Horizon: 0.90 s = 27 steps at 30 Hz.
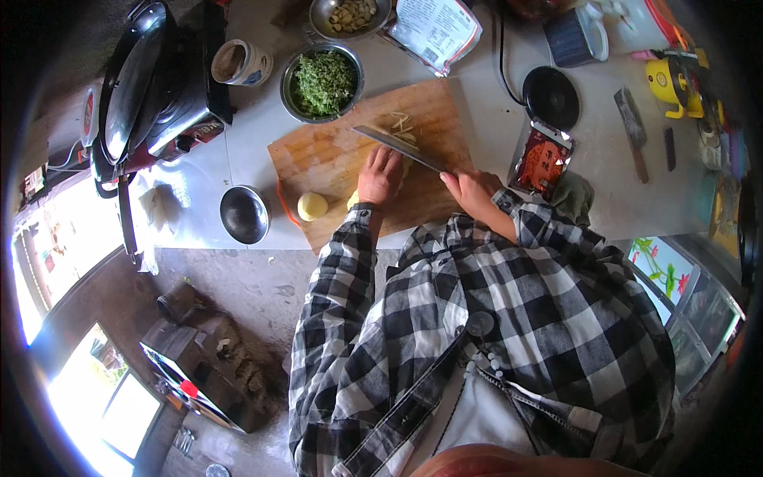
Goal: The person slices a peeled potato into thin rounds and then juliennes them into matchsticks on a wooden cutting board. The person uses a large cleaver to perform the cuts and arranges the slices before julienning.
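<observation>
My right hand (475, 191) grips the handle of a kitchen knife (396, 145), whose long blade slants up and left across the wooden cutting board (444, 113). Just below the blade, my left hand (381, 176) presses pale yellow potato slices (407, 167) to the board with bent fingers; most of that food is hidden under it. Thin cut strips (402, 123) lie beyond the blade. A whole peeled potato (312, 206) rests near the board's left edge. Another pale piece (352, 200) peeks out beside my left wrist.
Beyond the board stand a metal bowl of chopped greens (323, 83) and a bowl of garlic cloves (350, 16). An empty metal bowl (244, 214) sits left, near a stove with a wok (140, 83). To the right are a red packet (542, 160) and a cleaver (630, 122).
</observation>
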Each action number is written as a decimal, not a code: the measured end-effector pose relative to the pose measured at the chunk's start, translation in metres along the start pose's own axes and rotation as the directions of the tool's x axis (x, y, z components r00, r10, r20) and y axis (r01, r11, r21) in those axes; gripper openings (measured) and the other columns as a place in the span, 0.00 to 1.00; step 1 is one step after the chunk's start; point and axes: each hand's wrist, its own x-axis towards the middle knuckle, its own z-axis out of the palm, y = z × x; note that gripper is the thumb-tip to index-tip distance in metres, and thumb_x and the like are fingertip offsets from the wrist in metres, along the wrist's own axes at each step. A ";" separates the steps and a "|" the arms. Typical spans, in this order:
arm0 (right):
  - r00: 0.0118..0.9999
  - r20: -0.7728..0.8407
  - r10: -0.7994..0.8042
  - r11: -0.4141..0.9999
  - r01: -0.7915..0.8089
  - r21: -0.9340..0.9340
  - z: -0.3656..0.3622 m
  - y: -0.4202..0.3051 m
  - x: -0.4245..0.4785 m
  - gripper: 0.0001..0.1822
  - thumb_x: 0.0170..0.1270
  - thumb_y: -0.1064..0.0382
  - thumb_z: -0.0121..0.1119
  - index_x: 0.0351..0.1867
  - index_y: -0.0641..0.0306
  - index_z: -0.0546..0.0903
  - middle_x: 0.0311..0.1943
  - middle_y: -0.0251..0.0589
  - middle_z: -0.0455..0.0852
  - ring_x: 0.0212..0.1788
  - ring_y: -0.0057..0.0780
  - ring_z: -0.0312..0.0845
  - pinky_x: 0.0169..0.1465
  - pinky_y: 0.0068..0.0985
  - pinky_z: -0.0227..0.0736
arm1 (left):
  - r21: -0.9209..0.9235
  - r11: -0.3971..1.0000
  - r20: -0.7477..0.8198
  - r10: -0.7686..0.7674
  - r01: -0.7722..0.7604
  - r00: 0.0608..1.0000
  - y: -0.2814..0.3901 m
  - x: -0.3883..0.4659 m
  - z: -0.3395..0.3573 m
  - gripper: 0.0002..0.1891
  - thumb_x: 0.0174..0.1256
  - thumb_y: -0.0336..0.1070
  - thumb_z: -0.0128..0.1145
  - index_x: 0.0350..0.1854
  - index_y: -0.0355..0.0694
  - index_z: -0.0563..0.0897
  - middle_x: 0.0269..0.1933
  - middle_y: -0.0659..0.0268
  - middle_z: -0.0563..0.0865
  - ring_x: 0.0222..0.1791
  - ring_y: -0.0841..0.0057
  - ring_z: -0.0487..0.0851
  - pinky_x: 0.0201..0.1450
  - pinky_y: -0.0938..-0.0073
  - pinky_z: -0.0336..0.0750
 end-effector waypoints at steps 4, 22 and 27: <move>0.999 0.042 -0.009 1.000 0.009 0.009 -0.014 -0.007 0.003 0.22 0.69 0.49 0.47 0.28 0.65 0.79 0.21 0.54 0.80 0.25 0.53 0.77 0.27 0.41 0.69 | 0.008 1.000 -0.050 -0.006 0.006 0.999 -0.001 0.001 0.001 0.17 0.48 0.30 0.58 0.44 0.40 0.77 0.46 0.61 0.77 0.49 0.60 0.76 0.47 0.66 0.76; 0.998 0.051 -0.025 1.000 0.024 0.008 -0.017 -0.011 0.003 0.24 0.68 0.48 0.47 0.27 0.68 0.79 0.23 0.57 0.80 0.27 0.52 0.77 0.29 0.39 0.69 | -0.003 1.000 -0.069 -0.023 0.023 0.997 -0.001 0.001 0.005 0.16 0.48 0.31 0.58 0.43 0.42 0.77 0.46 0.62 0.77 0.48 0.60 0.76 0.44 0.66 0.77; 0.989 0.149 0.006 0.987 0.018 -0.157 -0.034 -0.018 -0.005 0.21 0.69 0.50 0.46 0.32 0.65 0.81 0.22 0.54 0.81 0.25 0.52 0.78 0.27 0.41 0.70 | -0.016 0.998 -0.058 -0.068 0.068 0.996 0.002 -0.005 0.000 0.16 0.49 0.31 0.58 0.43 0.42 0.77 0.46 0.62 0.77 0.47 0.60 0.76 0.43 0.66 0.77</move>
